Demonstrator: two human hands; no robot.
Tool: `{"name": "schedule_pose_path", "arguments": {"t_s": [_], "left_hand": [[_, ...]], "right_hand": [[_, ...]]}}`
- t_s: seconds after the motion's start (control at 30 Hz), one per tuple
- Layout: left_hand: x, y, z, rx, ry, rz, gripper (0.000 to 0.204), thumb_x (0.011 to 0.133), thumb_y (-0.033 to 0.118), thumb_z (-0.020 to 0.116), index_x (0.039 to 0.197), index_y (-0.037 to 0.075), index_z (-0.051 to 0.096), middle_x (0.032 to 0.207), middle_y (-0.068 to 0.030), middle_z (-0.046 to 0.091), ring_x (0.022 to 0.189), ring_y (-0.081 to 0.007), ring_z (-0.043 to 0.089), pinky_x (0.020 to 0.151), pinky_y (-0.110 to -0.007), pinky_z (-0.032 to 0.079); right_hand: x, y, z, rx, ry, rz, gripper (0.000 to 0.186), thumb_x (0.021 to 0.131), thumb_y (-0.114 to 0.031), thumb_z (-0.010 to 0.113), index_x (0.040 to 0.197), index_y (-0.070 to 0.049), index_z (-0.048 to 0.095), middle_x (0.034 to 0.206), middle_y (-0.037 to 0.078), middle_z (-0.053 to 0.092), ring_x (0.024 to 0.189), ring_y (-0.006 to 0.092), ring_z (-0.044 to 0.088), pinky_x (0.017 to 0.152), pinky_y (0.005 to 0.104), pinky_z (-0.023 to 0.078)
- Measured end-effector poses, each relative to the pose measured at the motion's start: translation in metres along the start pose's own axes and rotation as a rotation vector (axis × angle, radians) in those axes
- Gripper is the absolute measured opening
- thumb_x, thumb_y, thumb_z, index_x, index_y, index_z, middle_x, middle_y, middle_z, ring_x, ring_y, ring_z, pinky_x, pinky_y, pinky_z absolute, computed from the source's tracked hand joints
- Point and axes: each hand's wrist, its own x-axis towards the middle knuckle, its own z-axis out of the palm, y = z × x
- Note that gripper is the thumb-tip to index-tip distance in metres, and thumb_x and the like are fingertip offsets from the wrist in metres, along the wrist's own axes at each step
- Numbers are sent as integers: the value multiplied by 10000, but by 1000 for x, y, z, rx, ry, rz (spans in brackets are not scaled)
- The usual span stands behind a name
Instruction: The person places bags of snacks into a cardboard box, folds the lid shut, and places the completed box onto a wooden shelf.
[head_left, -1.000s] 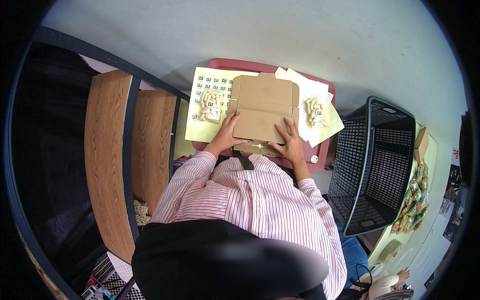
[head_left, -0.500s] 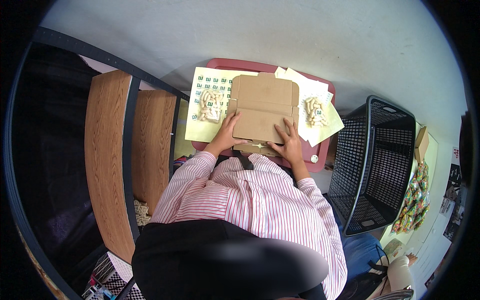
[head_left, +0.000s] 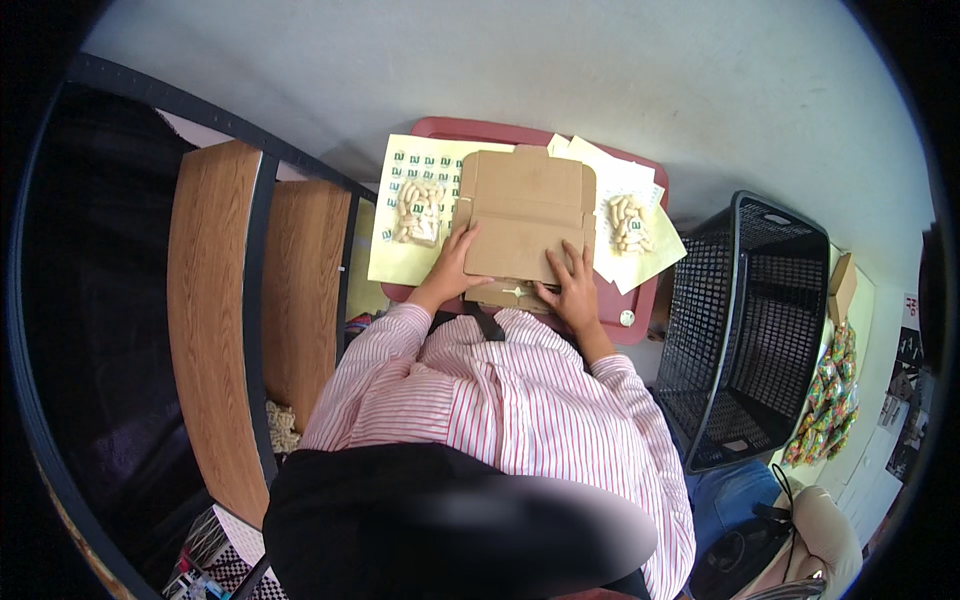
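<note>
A brown cardboard box (head_left: pixel 525 245), partly folded with its long lid panel (head_left: pixel 522 178) laid back, lies in front of me on a red tray (head_left: pixel 640 310). My left hand (head_left: pixel 450 270) grips its near left corner, fingers along the side and thumb at the front edge. Over the near right corner, my right hand (head_left: pixel 572 288) has its fingers spread on the panel and its thumb against the front flap (head_left: pixel 500 297). Clear bags of pale, peanut-like pieces flank the box: one bag (head_left: pixel 418 212) on the left, another bag (head_left: pixel 629 224) on the right.
A yellow sticker sheet (head_left: pixel 395 262) lies under the left bag, loose papers (head_left: pixel 665 245) under the right one. A black mesh crate (head_left: pixel 740 330) stands to the right, near colourful packets (head_left: pixel 825 395). Wooden shelves (head_left: pixel 215 320) are at my left. Another person's arm (head_left: pixel 828 530) shows lower right.
The front flap shows a little more below the panel's near edge. My hands stay at the same corners of the box. The other person's arm at lower right has shifted.
</note>
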Motion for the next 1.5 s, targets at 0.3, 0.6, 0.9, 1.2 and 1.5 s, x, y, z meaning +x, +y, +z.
{"name": "schedule_pose_path", "arguments": {"t_s": [0.3, 0.6, 0.9, 1.2, 1.5], "left_hand": [[23, -7, -6, 29, -5, -4, 1006, 597, 261, 800, 1385, 97, 199, 1357, -218, 277, 1260, -366, 285, 1032, -415, 291], [26, -1, -10, 20, -41, -24, 1052, 590, 272, 806, 1394, 81, 154, 1395, -215, 226, 1287, -359, 245, 1054, -414, 256], [-8, -3, 15, 233, 251, 274, 478, 680, 165, 708, 1081, 34, 483, 1040, -160, 461, 1024, -343, 464, 878, -420, 386], [3, 3, 17, 177, 234, 227, 222, 746, 92, 613, 961, 45, 581, 960, -91, 512, 927, -277, 508, 807, -369, 431], [23, 5, 15, 232, 305, 270, 166, 749, 118, 628, 872, 26, 566, 921, -94, 510, 875, -286, 532, 757, -369, 444]], "right_hand": [[26, 4, -19, 75, -83, -29, 520, 688, -202, 681, 1189, -196, 544, 1338, 93, 373, 1256, 383, 290, 1011, 503, 296], [40, 6, -12, 62, -142, -247, 407, 701, -104, 627, 1102, -165, 605, 1253, 81, 471, 1208, 279, 396, 1038, 493, 252], [42, 4, -11, 74, -144, -243, 397, 707, -81, 599, 1095, -160, 609, 1230, 86, 489, 1192, 289, 413, 1026, 496, 269], [49, -10, -5, -44, -89, -193, 373, 729, -144, 613, 1101, -166, 600, 1193, 67, 510, 1146, 268, 442, 976, 464, 331], [58, -17, -1, -60, -42, -168, 361, 732, -142, 617, 1091, -141, 585, 1107, 84, 547, 1095, 274, 476, 910, 425, 385]]}}
